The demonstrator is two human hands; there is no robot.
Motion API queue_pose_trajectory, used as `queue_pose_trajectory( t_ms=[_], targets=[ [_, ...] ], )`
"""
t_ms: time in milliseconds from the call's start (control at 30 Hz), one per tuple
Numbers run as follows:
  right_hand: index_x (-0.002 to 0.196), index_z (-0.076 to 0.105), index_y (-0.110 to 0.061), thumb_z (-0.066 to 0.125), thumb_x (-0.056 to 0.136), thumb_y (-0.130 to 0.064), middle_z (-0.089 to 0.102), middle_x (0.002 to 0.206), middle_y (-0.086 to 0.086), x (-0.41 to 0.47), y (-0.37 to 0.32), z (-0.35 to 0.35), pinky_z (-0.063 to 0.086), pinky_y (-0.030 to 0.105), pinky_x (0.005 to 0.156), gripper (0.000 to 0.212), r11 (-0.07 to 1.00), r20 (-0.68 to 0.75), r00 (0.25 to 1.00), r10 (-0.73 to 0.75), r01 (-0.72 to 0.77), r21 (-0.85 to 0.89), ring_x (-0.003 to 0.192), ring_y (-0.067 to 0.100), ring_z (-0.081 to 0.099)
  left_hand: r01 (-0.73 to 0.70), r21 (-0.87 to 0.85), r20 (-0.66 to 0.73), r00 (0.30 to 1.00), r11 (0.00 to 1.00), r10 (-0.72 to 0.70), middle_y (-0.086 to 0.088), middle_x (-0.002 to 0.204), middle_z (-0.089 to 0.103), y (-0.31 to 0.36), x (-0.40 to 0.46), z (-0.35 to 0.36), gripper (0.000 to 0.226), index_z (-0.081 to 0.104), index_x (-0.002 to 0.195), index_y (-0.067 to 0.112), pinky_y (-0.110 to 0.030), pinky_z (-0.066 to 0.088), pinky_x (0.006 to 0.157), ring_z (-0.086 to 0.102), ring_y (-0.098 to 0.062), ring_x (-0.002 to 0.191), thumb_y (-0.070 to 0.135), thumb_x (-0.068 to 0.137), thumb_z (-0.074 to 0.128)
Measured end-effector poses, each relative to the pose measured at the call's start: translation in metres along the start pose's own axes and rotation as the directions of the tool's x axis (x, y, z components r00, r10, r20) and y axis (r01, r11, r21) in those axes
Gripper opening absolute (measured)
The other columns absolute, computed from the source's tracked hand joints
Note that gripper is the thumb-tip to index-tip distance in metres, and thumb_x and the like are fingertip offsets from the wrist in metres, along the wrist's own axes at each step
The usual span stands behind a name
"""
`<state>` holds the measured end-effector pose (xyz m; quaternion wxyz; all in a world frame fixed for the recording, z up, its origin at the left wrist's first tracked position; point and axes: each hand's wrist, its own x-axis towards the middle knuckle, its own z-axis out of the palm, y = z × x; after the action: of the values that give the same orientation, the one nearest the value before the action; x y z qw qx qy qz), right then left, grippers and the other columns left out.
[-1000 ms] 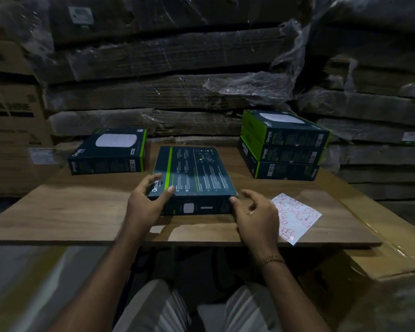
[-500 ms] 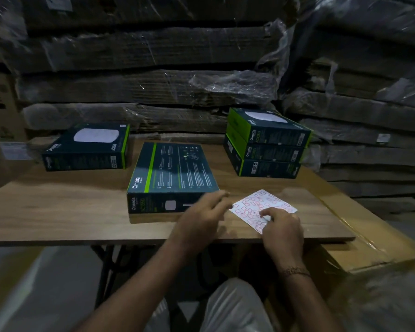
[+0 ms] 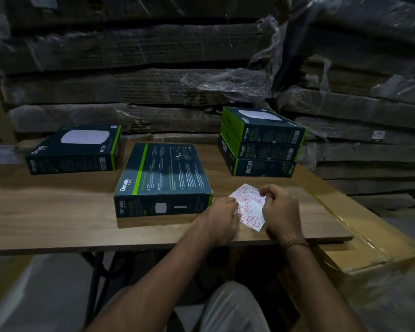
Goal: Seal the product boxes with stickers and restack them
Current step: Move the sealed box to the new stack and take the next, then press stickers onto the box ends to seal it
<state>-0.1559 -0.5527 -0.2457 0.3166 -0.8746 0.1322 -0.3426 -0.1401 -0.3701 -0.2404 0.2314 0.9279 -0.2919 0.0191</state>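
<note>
A dark product box [image 3: 163, 178] with a green stripe lies flat in the middle of the wooden table [image 3: 46, 212], back face up. To its right lies a white sticker sheet [image 3: 248, 207] with red-outlined stickers. My left hand [image 3: 219, 216] rests on the sheet's left edge with its fingers curled on it. My right hand [image 3: 280, 207] pinches at the sheet's right part with fingertips; whether a sticker is lifted is too small to tell. A stack of three boxes [image 3: 261, 144] stands at the back right. A single box [image 3: 74, 149] lies at the back left.
Wrapped bundles of flattened cardboard [image 3: 141, 80] form a wall right behind the table. A taped carton [image 3: 369, 240] sits low beside the table's right end. My knees are under the front edge.
Both hands left the middle box and moved right onto the sticker sheet. The left hand now holds the sheet's left edge while the right fingers work at its right part.
</note>
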Motion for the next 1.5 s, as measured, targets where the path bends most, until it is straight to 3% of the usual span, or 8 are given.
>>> queue_pose_trajectory(
  t_ms=[167, 400, 600, 767, 900, 1167, 1333, 1500],
  targets=[
    [0.103, 0.082, -0.016, 0.063, 0.097, 0.001, 0.078, 0.106, -0.004, 0.007, 0.014, 0.008, 0.057, 0.031, 0.088, 0.027, 0.995, 0.107, 0.992, -0.074, 0.067, 0.068, 0.095, 0.01, 0.067, -0.01, -0.018, -0.026, 1.0, 1.0, 0.009, -0.002, 0.171, 0.037, -0.006, 0.008, 0.007, 0.053, 0.041, 0.163, 0.021, -0.044, 0.032, 0.129, 0.033, -0.018, 0.157, 0.035, 0.112, 0.047],
    [0.092, 0.084, -0.02, 0.064, 0.089, 0.0, 0.076, 0.1, -0.002, -0.004, 0.022, 0.014, 0.054, 0.034, 0.093, 0.028, 0.985, 0.107, 0.982, -0.156, 0.163, -0.056, 0.101, 0.018, 0.065, -0.067, 0.114, 0.039, 0.997, 0.991, 0.063, 0.0, 0.176, 0.026, -0.009, 0.012, 0.011, 0.052, 0.038, 0.165, 0.031, -0.049, 0.028, 0.13, 0.017, -0.019, 0.162, 0.034, 0.113, 0.038],
    [0.094, 0.086, -0.023, 0.063, 0.086, -0.002, 0.074, 0.107, -0.003, -0.005, 0.018, 0.012, 0.053, 0.034, 0.096, 0.032, 0.985, 0.172, 0.976, -0.132, 0.149, -0.088, 0.108, 0.017, 0.062, -0.062, 0.13, 0.066, 0.996, 0.99, 0.054, 0.0, 0.176, 0.025, -0.008, 0.011, 0.01, 0.053, 0.034, 0.166, 0.03, -0.052, 0.029, 0.129, 0.016, -0.02, 0.163, 0.035, 0.113, 0.036],
    [0.088, 0.086, -0.025, 0.063, 0.084, -0.004, 0.073, 0.101, -0.005, -0.005, 0.017, 0.011, 0.054, 0.034, 0.089, 0.032, 0.982, 0.16, 0.976, -0.147, 0.163, -0.097, 0.103, 0.017, 0.061, 0.005, 0.053, 0.036, 0.999, 0.999, -0.007, -0.004, 0.171, 0.032, -0.005, 0.009, 0.009, 0.054, 0.033, 0.163, 0.022, -0.051, 0.039, 0.123, 0.032, -0.022, 0.156, 0.035, 0.112, 0.041],
    [0.086, 0.083, -0.027, 0.064, 0.085, -0.006, 0.073, 0.102, -0.006, -0.006, 0.016, 0.011, 0.055, 0.036, 0.088, 0.028, 0.979, 0.161, 0.977, -0.138, 0.159, -0.128, 0.103, 0.015, 0.06, -0.031, 0.119, 0.063, 0.998, 0.992, 0.024, 0.0, 0.175, 0.028, -0.007, 0.012, 0.01, 0.056, 0.031, 0.166, 0.018, -0.05, 0.031, 0.128, 0.018, -0.017, 0.162, 0.037, 0.114, 0.037],
    [0.079, 0.073, -0.027, 0.061, 0.083, -0.008, 0.066, 0.095, -0.008, -0.005, 0.017, 0.01, 0.05, 0.036, 0.081, 0.023, 0.979, 0.2, 0.97, -0.137, 0.163, -0.122, 0.1, 0.018, 0.056, -0.052, 0.14, 0.062, 0.997, 0.989, 0.044, -0.002, 0.173, 0.031, -0.007, 0.012, 0.01, 0.055, 0.033, 0.166, 0.015, -0.048, 0.032, 0.128, 0.02, -0.019, 0.161, 0.036, 0.114, 0.036],
    [0.081, 0.067, -0.027, 0.054, 0.09, -0.01, 0.059, 0.096, -0.007, -0.002, 0.014, 0.01, 0.049, 0.038, 0.083, 0.023, 0.975, 0.265, 0.956, -0.127, 0.17, -0.145, 0.102, 0.017, 0.052, -0.056, 0.11, 0.059, 0.997, 0.992, 0.05, 0.001, 0.175, 0.027, -0.008, 0.012, 0.009, 0.058, 0.023, 0.169, 0.02, -0.048, 0.03, 0.129, 0.016, -0.017, 0.162, 0.035, 0.115, 0.035],
    [0.082, 0.064, -0.028, 0.053, 0.092, -0.01, 0.059, 0.097, -0.004, 0.0, 0.016, 0.012, 0.047, 0.039, 0.085, 0.023, 0.977, 0.282, 0.952, -0.123, 0.166, -0.136, 0.102, 0.019, 0.051, -0.081, 0.146, 0.061, 0.995, 0.986, 0.073, -0.001, 0.175, 0.026, -0.011, 0.014, 0.013, 0.056, 0.026, 0.169, 0.028, -0.048, 0.029, 0.129, 0.017, -0.019, 0.161, 0.035, 0.114, 0.033]
  ],
)
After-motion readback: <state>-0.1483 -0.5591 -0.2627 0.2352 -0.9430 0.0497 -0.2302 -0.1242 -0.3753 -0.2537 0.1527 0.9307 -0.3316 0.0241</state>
